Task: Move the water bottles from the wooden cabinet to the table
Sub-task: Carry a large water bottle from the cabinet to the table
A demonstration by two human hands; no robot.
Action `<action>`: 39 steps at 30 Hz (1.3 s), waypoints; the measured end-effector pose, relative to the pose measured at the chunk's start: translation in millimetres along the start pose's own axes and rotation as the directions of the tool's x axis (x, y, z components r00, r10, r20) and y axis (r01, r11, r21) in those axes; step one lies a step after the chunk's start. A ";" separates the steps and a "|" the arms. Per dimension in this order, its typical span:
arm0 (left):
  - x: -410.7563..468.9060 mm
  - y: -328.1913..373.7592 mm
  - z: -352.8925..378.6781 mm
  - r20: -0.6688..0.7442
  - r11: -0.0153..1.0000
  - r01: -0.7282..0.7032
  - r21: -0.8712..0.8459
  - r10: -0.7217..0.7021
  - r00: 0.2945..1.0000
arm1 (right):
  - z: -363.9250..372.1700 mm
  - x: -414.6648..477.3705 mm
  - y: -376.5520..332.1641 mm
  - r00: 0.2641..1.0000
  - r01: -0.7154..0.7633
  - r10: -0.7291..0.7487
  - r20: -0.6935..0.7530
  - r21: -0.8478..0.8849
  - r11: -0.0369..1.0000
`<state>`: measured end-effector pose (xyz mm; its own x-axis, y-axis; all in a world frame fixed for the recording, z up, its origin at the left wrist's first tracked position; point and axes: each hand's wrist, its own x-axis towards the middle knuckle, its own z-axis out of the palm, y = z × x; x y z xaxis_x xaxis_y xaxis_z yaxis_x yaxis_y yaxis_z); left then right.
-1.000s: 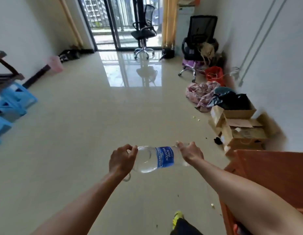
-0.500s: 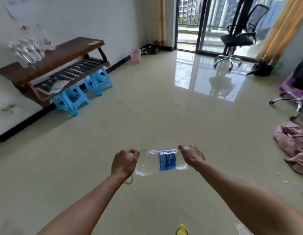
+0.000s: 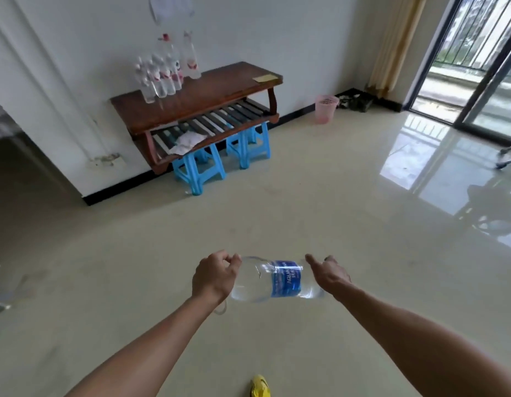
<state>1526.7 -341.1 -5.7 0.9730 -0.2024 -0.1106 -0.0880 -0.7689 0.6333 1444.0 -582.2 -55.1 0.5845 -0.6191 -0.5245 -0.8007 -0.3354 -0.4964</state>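
Head view: a clear plastic water bottle (image 3: 277,279) lies sideways in the air between 2 hands, above the floor (image 3: 306,196) and touching no furniture. A blue label with white lettering wraps its middle, and clear water shows through its walls. The left hand (image 3: 214,277) curls its grip round the bottle's left end; the right hand (image 3: 328,275) closes its grip round the right end, thumb on top. Which end carries the cap cannot be told.

Far beyond the grip and up to the left, a dark wooden table (image 3: 208,93) stands against a white wall, carrying a cluster of clear bottles (image 3: 162,73) with red-and-white labels, too blurred to count, and a yellow note (image 3: 264,78) near its right end. Its slatted lower shelf (image 3: 220,118) holds crumpled paper (image 3: 188,140). Blue plastic stools (image 3: 197,170) sit under it. Right of the table stands a pink wastebasket (image 3: 326,108), its contents not visible.

The floor is glossy beige, mirroring a glass sliding door (image 3: 477,67) far up and right of the grip, beside a tan curtain (image 3: 391,44). Directly below the grip, a yellow shoe (image 3: 260,386) shows.
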 end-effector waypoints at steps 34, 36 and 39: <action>830.4 120.9 -56.9 -0.196 0.993 0.110 -0.042 -0.116 0.974 | -70.2 653.2 -627.5 0.984 0.167 -0.170 0.047 0.058 0.984; 881.2 121.7 -64.3 -0.208 0.994 0.104 -0.013 -0.105 0.972 | -68.1 684.1 -663.2 0.986 0.159 -0.162 0.044 0.066 0.985; 955.9 127.6 -81.9 -0.198 0.997 0.077 -0.029 -0.081 0.977 | -71.6 723.4 -721.6 0.988 0.148 -0.150 0.020 0.081 0.986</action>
<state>2463.0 -583.0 32.1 0.9998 -0.0156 -0.0080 -0.0068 -0.7645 0.6446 2435.2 -838.9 -26.9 0.7006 -0.5473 -0.4579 -0.6920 -0.3643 -0.6232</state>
